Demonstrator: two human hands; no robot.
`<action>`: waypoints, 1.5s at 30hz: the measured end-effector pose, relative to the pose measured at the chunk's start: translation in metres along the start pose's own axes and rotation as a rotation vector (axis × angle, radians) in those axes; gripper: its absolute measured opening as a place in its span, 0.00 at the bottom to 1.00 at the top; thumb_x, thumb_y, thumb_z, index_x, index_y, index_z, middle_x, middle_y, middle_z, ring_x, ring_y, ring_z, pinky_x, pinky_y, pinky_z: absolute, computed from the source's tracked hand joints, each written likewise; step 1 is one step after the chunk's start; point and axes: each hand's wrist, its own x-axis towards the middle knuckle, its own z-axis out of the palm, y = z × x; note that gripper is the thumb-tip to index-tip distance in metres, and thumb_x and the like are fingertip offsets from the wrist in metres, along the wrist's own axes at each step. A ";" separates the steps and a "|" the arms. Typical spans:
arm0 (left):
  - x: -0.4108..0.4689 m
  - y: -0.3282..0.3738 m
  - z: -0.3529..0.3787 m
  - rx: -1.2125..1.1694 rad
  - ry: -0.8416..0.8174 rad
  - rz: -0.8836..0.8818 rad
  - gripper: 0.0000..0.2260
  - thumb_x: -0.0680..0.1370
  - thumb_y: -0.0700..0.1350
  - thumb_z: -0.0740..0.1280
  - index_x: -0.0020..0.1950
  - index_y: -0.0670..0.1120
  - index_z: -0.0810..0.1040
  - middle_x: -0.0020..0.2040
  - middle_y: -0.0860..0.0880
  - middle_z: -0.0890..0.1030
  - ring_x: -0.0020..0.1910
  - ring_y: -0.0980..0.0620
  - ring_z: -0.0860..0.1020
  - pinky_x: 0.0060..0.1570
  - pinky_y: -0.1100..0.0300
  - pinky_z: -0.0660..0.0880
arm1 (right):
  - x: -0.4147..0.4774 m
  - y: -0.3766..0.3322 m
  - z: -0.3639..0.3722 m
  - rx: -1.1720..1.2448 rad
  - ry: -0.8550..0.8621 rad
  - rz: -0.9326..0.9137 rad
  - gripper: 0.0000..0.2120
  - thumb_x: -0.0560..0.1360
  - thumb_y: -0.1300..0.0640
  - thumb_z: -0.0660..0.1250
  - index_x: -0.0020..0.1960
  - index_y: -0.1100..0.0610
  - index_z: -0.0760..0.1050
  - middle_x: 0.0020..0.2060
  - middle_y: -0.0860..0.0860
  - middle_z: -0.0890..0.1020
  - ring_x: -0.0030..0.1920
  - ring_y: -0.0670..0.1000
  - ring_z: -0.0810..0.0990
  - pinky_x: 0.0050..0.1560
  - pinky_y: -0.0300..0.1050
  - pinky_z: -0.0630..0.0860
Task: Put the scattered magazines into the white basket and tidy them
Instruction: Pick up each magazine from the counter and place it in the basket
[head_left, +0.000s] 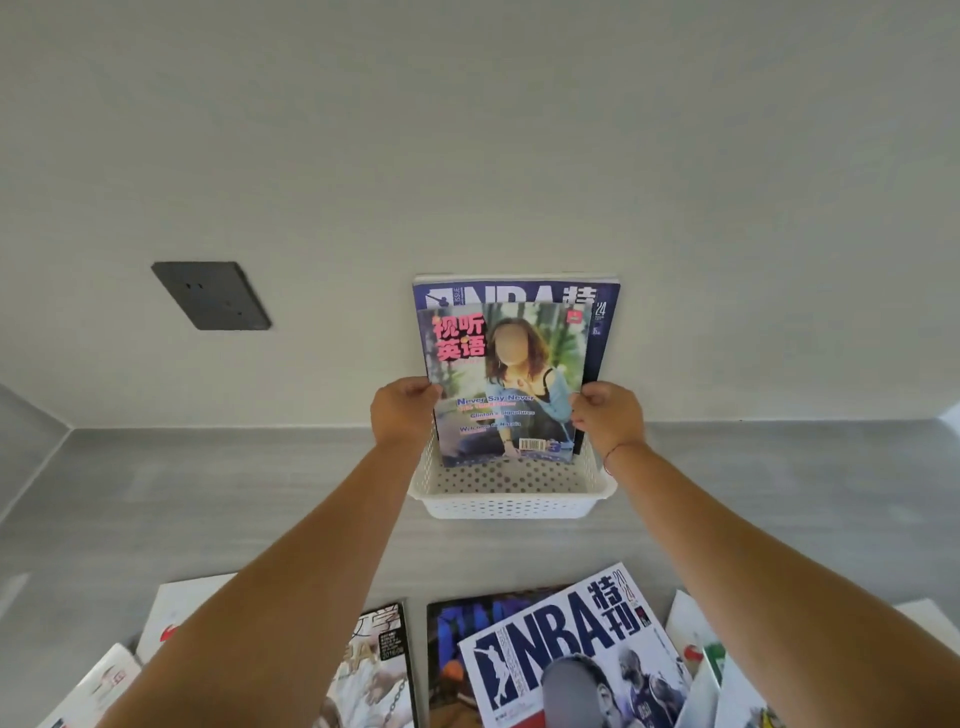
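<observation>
While both hands, left (402, 415) and right (608, 418), pinch a magazine (506, 384) upright in the basket (511, 504) at the counter's back edge, next they let go.

A home room, likely: grey floor (208, 493), plain wall (467, 130), dark wall socket (211, 295).

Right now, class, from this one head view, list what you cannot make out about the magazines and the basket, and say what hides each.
- NBA magazine standing in the white basket: most of its cover is hidden by the English magazine in front.
- English magazine's side edges: covered by the left hand and right hand.
- Magazines on the desk: several are cut off by the bottom edge or crossed by the forearms.
- Dark magazine: half buried under the white NBA magazine.
</observation>
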 end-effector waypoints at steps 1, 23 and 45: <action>0.002 -0.002 0.002 0.004 0.010 -0.001 0.03 0.73 0.42 0.69 0.42 0.48 0.83 0.41 0.47 0.84 0.40 0.47 0.81 0.47 0.54 0.79 | 0.001 0.001 0.001 -0.015 0.011 0.004 0.11 0.72 0.62 0.63 0.43 0.73 0.75 0.42 0.71 0.80 0.47 0.70 0.79 0.51 0.69 0.74; -0.004 -0.020 -0.044 0.051 0.025 -0.006 0.13 0.73 0.46 0.70 0.56 0.44 0.80 0.54 0.48 0.82 0.47 0.54 0.76 0.51 0.62 0.71 | -0.015 -0.001 0.005 -0.189 0.069 -0.016 0.09 0.75 0.56 0.63 0.36 0.55 0.69 0.33 0.51 0.73 0.39 0.53 0.70 0.38 0.41 0.64; -0.252 -0.275 -0.297 0.086 0.485 -0.504 0.17 0.77 0.43 0.65 0.65 0.42 0.73 0.64 0.40 0.75 0.57 0.40 0.77 0.57 0.49 0.73 | -0.319 0.023 0.205 -0.311 -0.772 -0.209 0.17 0.72 0.52 0.69 0.59 0.58 0.73 0.56 0.53 0.79 0.54 0.50 0.78 0.55 0.42 0.74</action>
